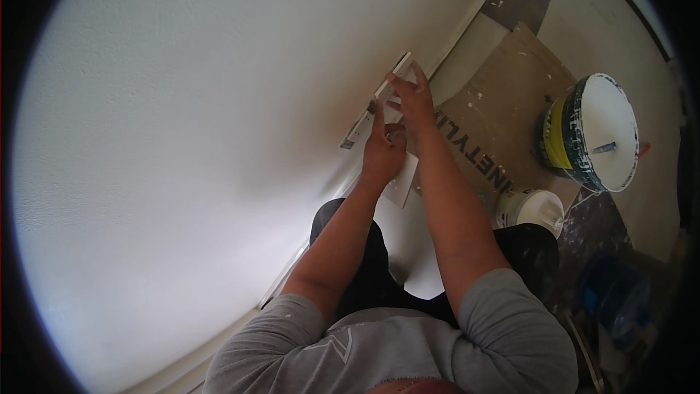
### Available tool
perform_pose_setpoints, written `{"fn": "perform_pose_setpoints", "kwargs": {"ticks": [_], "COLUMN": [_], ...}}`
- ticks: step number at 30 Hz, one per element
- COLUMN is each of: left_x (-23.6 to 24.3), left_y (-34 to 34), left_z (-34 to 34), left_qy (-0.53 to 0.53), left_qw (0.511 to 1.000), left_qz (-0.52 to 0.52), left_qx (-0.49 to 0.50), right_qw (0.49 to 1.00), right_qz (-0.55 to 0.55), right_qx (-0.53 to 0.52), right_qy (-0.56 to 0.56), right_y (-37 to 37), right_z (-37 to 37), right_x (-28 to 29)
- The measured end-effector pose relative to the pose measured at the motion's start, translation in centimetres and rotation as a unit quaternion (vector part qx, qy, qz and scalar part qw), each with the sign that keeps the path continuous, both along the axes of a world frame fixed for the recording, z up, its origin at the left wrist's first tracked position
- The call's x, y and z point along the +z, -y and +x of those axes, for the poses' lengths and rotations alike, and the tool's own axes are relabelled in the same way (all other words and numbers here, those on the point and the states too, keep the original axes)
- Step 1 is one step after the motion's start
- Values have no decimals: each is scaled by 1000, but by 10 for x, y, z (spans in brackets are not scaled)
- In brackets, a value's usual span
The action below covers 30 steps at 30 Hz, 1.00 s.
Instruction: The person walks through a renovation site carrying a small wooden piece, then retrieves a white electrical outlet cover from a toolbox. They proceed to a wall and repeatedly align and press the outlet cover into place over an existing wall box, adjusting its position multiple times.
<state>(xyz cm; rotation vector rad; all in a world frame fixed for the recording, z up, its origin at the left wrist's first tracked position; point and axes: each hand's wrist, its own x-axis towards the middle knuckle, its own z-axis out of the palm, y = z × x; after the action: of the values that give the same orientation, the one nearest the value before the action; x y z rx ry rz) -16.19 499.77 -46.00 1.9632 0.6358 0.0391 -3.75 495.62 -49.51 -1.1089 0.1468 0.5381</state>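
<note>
1. Kneeling close to a white wall (182, 138), the person reached both hands up to a white wall plate (379, 98) (seemingly a switch or socket frame) fixed low on it.
2. The left hand (383, 152) lay against the lower part of the plate, forefinger stretched up along its edge and the other fingers curled; whether it pinched anything could not be told.
3. The right hand (414, 101), just above and beside the left, had its fingers spread, the tips resting on the upper end of the plate.
4. A small white sheet (403, 184) lay on the floor just below the left wrist.
5. Brown cardboard (510, 102), flecked with paint, covered the floor to the right of the hands.
6. A small white tub (530, 210) stood near the right forearm.
7. Farther right, well apart from both hands, stood a large bucket (594, 131) of white paint with a yellow label.
</note>
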Motion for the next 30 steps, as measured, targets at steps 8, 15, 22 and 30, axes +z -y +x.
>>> {"fn": "perform_pose_setpoints", "kwargs": {"ticks": [8,15,22,30], "left_x": [-8,-11,-17,-5], "left_y": [-1,5,2,3], "left_z": [1,-5,-10,-7], "left_qy": [15,5,1,12], "left_qw": [1000,1000,998,997], "left_qz": [13,-1,57,65], "left_qx": [-1,18,12,43], "right_qw": [999,997,997,992], "right_qz": [-32,-57,-21,-49], "right_qx": [11,40,70,112], "right_qy": [19,31,24,6], "right_y": [0,3,9,9], "right_z": [3,7,13,11], "right_x": [3,0,-4,7]}}
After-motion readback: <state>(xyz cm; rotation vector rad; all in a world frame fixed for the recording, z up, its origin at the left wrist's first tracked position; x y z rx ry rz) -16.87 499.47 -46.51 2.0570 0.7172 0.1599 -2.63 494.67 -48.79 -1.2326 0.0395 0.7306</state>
